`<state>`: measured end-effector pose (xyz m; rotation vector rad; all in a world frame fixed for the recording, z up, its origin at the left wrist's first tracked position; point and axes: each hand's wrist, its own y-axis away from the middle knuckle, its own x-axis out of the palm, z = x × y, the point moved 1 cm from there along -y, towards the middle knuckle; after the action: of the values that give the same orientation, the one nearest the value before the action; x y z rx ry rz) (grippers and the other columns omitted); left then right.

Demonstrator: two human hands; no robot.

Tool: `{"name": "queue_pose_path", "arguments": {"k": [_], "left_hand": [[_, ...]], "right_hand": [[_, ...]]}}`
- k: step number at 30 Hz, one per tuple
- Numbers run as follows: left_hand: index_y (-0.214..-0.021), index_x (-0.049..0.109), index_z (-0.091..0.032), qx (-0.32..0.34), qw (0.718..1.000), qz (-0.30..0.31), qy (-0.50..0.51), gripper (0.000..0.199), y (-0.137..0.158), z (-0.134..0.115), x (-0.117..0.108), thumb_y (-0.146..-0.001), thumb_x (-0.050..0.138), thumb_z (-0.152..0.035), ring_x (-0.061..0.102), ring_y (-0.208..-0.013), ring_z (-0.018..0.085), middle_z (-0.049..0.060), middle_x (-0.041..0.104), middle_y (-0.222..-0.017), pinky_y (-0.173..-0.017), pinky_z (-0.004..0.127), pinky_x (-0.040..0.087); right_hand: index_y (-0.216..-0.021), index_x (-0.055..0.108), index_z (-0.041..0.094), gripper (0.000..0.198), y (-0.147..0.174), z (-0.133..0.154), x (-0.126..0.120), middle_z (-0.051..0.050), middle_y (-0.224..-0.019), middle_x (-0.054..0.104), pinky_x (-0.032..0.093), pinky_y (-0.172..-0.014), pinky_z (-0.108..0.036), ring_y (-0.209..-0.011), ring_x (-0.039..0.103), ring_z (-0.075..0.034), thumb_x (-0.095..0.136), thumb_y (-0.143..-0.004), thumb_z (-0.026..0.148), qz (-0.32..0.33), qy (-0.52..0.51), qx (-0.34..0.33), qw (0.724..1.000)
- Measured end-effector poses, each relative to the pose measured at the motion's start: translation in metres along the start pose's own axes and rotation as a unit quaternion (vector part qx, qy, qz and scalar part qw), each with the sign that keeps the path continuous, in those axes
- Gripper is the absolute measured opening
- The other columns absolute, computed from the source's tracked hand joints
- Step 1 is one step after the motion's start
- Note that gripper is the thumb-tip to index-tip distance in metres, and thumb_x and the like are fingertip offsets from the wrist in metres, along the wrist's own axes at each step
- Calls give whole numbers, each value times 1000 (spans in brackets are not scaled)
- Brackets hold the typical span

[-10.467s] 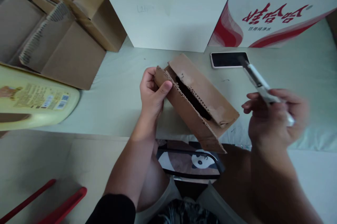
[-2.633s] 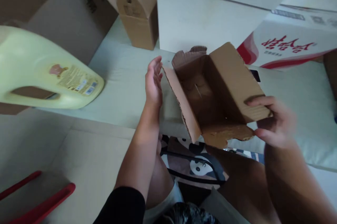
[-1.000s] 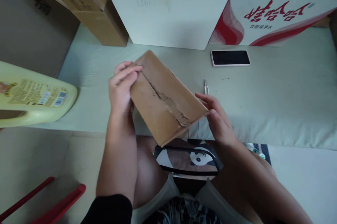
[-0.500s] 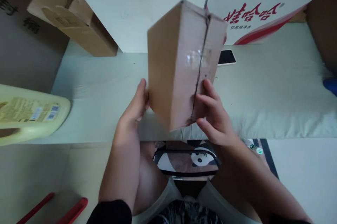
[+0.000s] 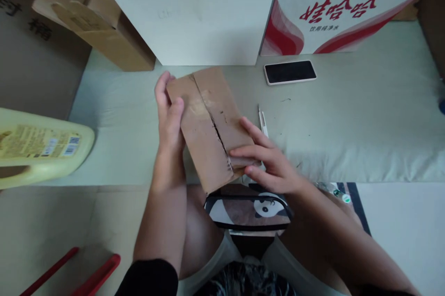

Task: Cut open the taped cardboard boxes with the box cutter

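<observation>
A brown cardboard box (image 5: 205,124) is held tilted over the front of the cushioned surface. A dark seam runs along its upward face, gaping slightly toward the lower end, with clear tape across the upper part. My left hand (image 5: 170,117) grips the upper left end, thumb on top and fingers round the side. At the lower right end, my right hand (image 5: 269,161) has its fingertips on the flap beside the seam and its thumb by the edge. Partly hidden behind the right fingers lies a slim white tool with a pointed tip, like a craft knife (image 5: 263,120).
A phone (image 5: 290,72) lies behind the box. White cartons (image 5: 194,17) and a red-and-white printed carton (image 5: 333,22) stand at the back. On the left are an open brown carton (image 5: 104,31) and a yellow jug (image 5: 45,147). Red bars (image 5: 99,275) show at lower left.
The box has been lowered and tipped back, so its seamed face now points up. My left hand has moved up to its far end. The phone and the slim tool have come into fuller view.
</observation>
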<state>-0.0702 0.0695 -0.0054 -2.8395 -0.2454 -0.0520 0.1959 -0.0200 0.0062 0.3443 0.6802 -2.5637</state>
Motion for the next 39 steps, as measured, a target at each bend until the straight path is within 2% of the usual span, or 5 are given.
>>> {"name": "queue_pose_path", "arguments": {"k": [15,18,24,31,39], "left_hand": [[-118,57,-29,-73,989,-44,118,57,4,0,4,-64,73,-33,56,-98,23,3,57,-110,-82,35,46],[-114,59,-29,-64,990,-53,110,52,4,-4,7,-64,74,-34,55,-94,22,2,57,-107,-79,34,45],[-109,57,-27,-56,989,-70,114,51,4,-7,12,-61,73,-32,53,-90,22,3,58,-100,-76,33,43],[-114,55,-31,-23,995,-34,87,46,9,3,21,-72,73,-37,52,-91,22,2,58,-103,-79,36,46],[-131,47,-30,1,999,-48,-22,56,35,7,55,-89,69,-61,57,-114,26,5,56,-127,-101,42,50]], "right_hand": [[-120,73,28,33,-1,-8,0,-13,-147,66,62,-103,-49,-128,70,-29,54,-103,50,-112,12,80,990],[-121,70,23,36,-4,-15,-14,-12,-112,74,61,-83,-45,-91,72,-26,57,-97,45,-174,220,256,925],[-161,47,24,68,-10,-24,-17,-13,-99,80,55,-77,-46,-88,75,-36,55,-96,43,54,400,460,791],[-127,67,23,44,-18,-36,-41,6,-60,63,46,-52,-28,-47,59,-16,48,-88,25,-155,85,268,947],[-101,59,33,15,-35,50,-60,4,-77,65,48,-47,-29,-52,63,-15,68,-90,28,-242,-93,34,965]]}}
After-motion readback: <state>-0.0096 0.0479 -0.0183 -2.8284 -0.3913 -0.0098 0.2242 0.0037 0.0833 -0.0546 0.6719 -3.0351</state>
